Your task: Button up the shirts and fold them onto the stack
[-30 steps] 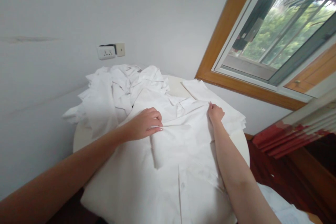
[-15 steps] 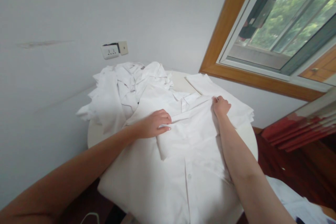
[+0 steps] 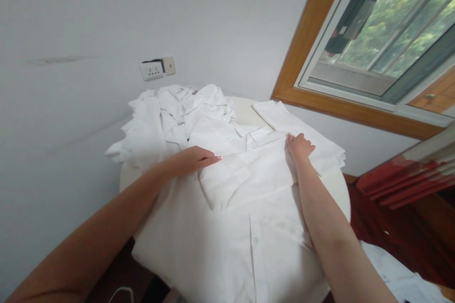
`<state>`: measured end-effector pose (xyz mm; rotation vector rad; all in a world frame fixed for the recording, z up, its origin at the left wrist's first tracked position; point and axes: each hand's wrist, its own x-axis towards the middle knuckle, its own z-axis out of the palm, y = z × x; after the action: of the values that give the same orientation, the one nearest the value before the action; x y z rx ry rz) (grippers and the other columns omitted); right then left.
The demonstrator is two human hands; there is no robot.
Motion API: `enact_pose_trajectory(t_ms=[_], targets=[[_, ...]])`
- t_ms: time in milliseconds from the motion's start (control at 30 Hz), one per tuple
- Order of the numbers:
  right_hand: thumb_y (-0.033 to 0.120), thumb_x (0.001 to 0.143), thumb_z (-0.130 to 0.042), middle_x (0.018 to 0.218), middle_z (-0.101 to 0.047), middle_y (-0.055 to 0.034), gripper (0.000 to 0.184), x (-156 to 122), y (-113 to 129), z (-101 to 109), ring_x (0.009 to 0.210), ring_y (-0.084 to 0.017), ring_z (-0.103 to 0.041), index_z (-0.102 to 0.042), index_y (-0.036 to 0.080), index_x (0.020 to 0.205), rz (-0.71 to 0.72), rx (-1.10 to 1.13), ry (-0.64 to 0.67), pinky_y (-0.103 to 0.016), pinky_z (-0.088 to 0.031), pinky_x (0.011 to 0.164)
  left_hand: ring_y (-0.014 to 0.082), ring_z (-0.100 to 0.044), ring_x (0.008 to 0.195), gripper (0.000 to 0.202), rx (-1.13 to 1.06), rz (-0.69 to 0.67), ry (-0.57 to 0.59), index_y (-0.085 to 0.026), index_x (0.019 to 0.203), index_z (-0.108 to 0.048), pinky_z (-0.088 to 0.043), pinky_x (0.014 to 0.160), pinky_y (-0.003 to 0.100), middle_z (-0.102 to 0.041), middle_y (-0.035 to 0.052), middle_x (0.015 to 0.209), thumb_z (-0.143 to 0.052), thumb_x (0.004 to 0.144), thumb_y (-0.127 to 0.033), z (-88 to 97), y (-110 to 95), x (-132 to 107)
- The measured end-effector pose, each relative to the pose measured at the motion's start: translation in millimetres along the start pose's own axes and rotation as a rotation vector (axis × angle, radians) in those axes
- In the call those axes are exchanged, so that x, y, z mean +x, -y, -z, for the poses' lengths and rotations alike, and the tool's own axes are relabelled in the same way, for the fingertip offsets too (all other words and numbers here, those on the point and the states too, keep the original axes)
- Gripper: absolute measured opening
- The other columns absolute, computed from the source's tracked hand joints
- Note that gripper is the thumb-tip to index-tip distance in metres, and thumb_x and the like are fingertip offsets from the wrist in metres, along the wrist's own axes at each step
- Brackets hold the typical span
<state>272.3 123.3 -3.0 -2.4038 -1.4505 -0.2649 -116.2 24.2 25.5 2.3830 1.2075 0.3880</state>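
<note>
A white button-up shirt (image 3: 227, 241) lies spread over the round table, its button strip running toward me. My left hand (image 3: 194, 158) pinches the folded edge of the shirt's cloth, thumb and fingers together, left of the middle. At the other end of that edge, my right hand (image 3: 299, 146) grips the cloth with curled fingers. Between the two hands the edge is drawn nearly straight. The shirt's collar part (image 3: 256, 136) lies just beyond this edge.
Behind on the left sits a crumpled heap of white clothes (image 3: 177, 109). A folded white cloth (image 3: 302, 128) lies at the right on the pale table (image 3: 245, 111). Wall sockets (image 3: 152, 70), a wood-framed window (image 3: 341, 109) and a red-and-white curtain (image 3: 394, 177) are around.
My left hand has moved left and slightly away from me, pulling the cloth edge straighter and flatter. My right hand keeps its grip at nearly the same spot.
</note>
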Motion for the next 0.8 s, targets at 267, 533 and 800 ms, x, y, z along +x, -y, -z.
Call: enact_pose_trajectory(t_ms=[267, 533, 800], targets=[[0.035, 0.098, -0.035, 0.101, -0.070, -0.0179, 0.039, -4.5, -0.1, -4.5, 0.104, -0.032, -0.060, -0.060, 0.009, 0.112, 0.068, -0.053, -0.003, -0.046, -0.034, 0.088, 0.0174, -0.057, 0.080, 0.037, 0.045, -0.186, -0.163, -0.016, 0.094, -0.064, -0.042, 0.074, 0.026, -0.064, 0.0053, 0.085, -0.046, 0.091, -0.049, -28.2, -13.8, 7.8], [0.033, 0.099, -0.032, 0.101, -0.070, -0.0168, 0.040, -7.5, -7.0, -9.3, 0.106, -0.031, -0.055, -0.067, 0.013, 0.105, 0.144, -0.054, -0.138, -0.046, -0.031, 0.088, 0.0191, -0.059, 0.090, 0.029, -0.263, -0.310, 0.206, -0.020, 0.086, -0.067, -0.047, 0.087, 0.030, -0.067, 0.0072, 0.096, -0.051, 0.091, -0.043, 31.0, -27.1, -33.7], [0.032, 0.099, -0.034, 0.097, -0.071, -0.0174, 0.040, -5.8, -7.5, -13.4, 0.104, -0.033, -0.056, -0.066, 0.010, 0.105, 0.126, -0.009, -0.110, -0.047, -0.031, 0.088, 0.0193, -0.061, 0.096, 0.024, -0.100, -0.144, 0.196, -0.020, 0.067, -0.061, -0.049, 0.084, 0.027, -0.071, 0.0039, 0.093, -0.045, 0.084, -0.017, 54.0, -15.8, -75.3]])
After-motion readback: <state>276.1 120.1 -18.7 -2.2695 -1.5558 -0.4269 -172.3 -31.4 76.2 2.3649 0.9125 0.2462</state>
